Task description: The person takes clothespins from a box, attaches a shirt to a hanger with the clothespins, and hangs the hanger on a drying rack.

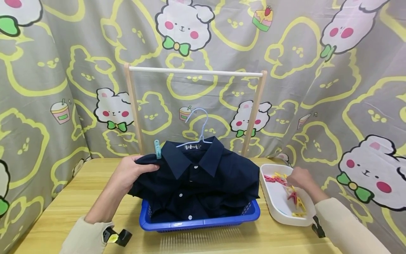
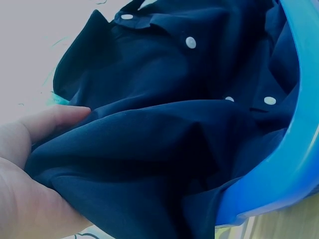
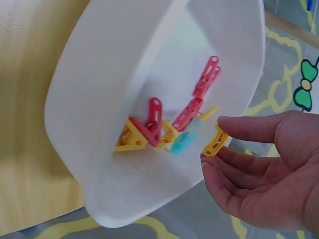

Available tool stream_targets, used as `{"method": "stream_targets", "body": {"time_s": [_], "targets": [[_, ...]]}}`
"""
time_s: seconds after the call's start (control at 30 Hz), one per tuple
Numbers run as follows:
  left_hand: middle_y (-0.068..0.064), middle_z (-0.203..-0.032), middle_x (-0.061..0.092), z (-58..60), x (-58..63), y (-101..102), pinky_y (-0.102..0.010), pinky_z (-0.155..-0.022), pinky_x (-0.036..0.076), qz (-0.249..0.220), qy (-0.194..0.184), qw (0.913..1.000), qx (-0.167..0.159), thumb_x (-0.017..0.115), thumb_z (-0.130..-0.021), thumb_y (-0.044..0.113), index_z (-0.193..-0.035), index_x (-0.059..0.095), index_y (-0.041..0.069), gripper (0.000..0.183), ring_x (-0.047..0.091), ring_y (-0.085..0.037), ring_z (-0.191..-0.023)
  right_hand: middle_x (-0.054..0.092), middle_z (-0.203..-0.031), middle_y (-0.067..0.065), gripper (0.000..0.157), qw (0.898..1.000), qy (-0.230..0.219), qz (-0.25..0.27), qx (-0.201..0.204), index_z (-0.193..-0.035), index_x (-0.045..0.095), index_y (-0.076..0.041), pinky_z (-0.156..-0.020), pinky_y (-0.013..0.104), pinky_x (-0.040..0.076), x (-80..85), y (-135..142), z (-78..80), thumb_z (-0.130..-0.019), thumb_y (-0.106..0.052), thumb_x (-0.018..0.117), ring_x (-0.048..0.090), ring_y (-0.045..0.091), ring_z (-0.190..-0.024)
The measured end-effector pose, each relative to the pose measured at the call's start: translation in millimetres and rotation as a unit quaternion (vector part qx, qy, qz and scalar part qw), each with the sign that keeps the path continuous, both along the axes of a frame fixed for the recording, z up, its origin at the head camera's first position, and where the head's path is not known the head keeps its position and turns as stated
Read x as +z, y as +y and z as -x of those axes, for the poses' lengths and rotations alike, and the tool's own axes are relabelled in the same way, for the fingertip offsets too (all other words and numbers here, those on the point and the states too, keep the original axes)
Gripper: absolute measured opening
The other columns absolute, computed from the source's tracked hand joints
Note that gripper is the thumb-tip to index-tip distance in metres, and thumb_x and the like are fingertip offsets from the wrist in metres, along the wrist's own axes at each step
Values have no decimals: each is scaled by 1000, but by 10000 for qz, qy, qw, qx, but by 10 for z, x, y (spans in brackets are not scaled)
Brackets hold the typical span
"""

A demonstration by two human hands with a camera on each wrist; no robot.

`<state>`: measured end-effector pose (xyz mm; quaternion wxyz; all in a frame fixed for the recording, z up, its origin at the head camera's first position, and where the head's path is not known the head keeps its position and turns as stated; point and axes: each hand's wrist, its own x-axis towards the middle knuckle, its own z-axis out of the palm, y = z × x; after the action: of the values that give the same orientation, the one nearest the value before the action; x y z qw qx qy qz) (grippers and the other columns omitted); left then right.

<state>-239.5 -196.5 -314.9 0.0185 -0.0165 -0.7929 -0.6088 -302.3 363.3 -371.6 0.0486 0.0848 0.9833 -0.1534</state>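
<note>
A dark navy shirt (image 1: 203, 183) with white buttons sits bunched in a blue basket (image 1: 203, 223), a light blue hanger (image 1: 202, 130) in its collar. My left hand (image 1: 128, 171) grips the shirt's shoulder at the left, thumb on top of the cloth. Just above those fingers a teal clothespin (image 1: 157, 149) is clipped on the shirt beside the collar. Over the white tray (image 1: 269, 197) at the right, my right hand (image 1: 301, 178) pinches a yellow clothespin (image 3: 216, 143) between thumb and fingers. Red, yellow and blue clothespins (image 3: 155, 122) lie in the tray below.
Behind the basket stands a rack with wooden posts (image 1: 253, 113) and a white bar (image 1: 196, 71). A patterned grey curtain (image 1: 222, 42) encloses the back and sides of the wooden table (image 1: 95, 183).
</note>
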Motion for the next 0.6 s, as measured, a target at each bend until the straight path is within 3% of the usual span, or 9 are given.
{"method": "stream_targets", "body": {"time_s": [0.27, 0.6], "targets": [[-1, -78, 67, 4, -8, 3, -34, -69, 51, 3, -23, 10000, -8, 84, -71, 23, -88, 70, 2, 31, 62, -22, -75, 52, -66, 8, 12, 9993, 194, -152, 286, -68, 57, -3, -54, 32, 39, 89, -51, -23, -75, -12, 58, 49, 23, -60], [0, -78, 67, 10, -11, -2, -34, -69, 50, 33, 0, 10000, -12, 84, -72, 23, -86, 70, 3, 29, 62, -22, -75, 55, -79, 13, 17, 9977, 453, 2, 497, -89, 55, 3, -55, 32, 41, 235, -231, -4, -76, -8, 57, 51, 25, -68]]}}
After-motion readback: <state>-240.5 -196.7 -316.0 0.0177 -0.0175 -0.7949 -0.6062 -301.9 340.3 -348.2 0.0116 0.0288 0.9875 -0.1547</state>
